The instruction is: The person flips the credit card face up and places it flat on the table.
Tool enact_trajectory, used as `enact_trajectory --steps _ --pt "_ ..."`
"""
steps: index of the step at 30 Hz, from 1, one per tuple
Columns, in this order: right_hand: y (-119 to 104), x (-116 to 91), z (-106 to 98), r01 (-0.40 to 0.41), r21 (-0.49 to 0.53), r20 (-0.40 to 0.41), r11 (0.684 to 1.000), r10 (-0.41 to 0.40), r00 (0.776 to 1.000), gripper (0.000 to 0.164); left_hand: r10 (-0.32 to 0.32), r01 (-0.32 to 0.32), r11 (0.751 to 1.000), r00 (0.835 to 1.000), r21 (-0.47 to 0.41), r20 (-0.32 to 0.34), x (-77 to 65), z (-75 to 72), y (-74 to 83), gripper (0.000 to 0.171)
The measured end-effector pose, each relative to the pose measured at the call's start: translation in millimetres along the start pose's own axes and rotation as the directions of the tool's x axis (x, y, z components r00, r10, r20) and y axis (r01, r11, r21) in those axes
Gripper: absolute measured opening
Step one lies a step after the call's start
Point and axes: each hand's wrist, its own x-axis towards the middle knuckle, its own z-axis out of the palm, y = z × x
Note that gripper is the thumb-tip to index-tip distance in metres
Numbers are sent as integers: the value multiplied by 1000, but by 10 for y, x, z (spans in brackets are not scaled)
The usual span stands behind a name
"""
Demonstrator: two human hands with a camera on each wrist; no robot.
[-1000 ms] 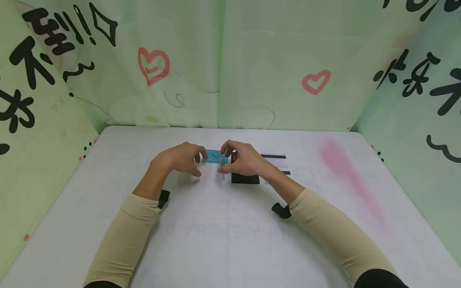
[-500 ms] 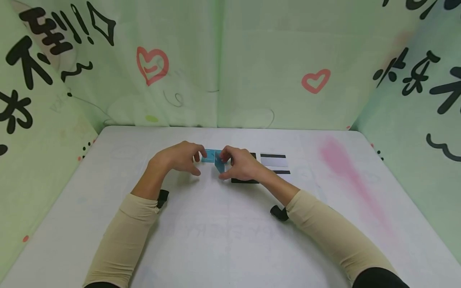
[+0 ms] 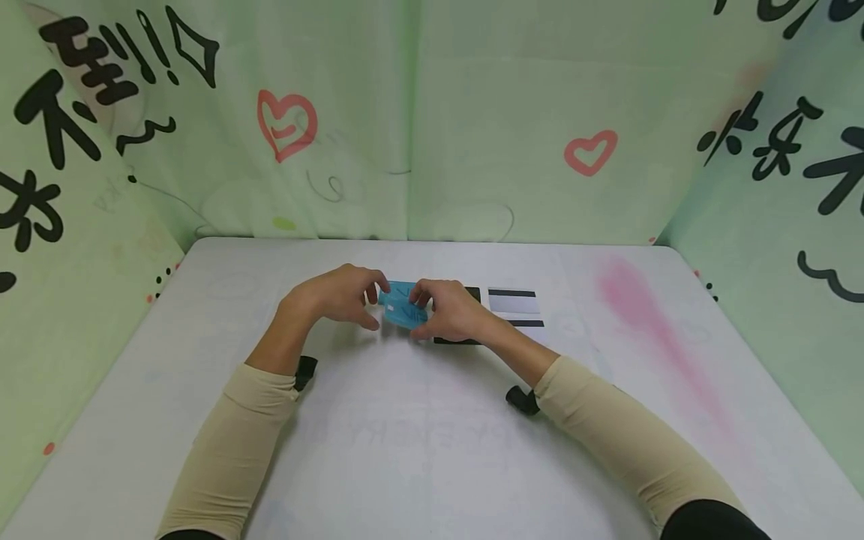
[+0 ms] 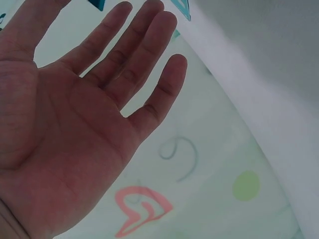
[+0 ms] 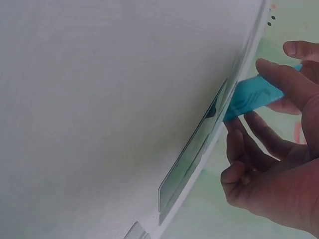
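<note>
In the head view my right hand point(image 3: 451, 309) pinches a light blue card point(image 3: 403, 309), which tilts with its printed face toward me. The right wrist view has this blue card point(image 5: 253, 95) between thumb and fingers. Just left of it, my left hand point(image 3: 337, 296) hovers with loosely bent fingers and holds nothing; its palm point(image 4: 75, 129) shows spread fingers in the left wrist view. Part of a second blue card seems to lie behind the held one, but the overlap makes this hard to tell.
Right of the right hand lie pale cards with black stripes, one point(image 3: 514, 302) behind the other point(image 3: 529, 324). A black card point(image 3: 460, 342) is partly hidden under that hand. The white table point(image 3: 418, 450) meets a green cloth wall point(image 3: 486, 150) at its back.
The blue card in my right hand has turned from edge-on and upright to tilted, face toward me. The right hand has lowered slightly; the left has hardly moved.
</note>
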Motion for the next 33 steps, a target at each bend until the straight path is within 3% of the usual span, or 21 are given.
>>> enact_trajectory --steps 16,26,33 --pt "-35 2 8 29 -25 -35 999 -30 999 49 44 -43 998 999 35 -26 35 31 77 54" --pt "-13 -27 -2 25 -5 -24 1000 -25 999 48 -14 15 998 1000 58 -9 68 67 62 54" --pt "35 -49 -6 54 -16 -9 998 -54 999 37 -52 51 995 999 82 11 80 102 59 51"
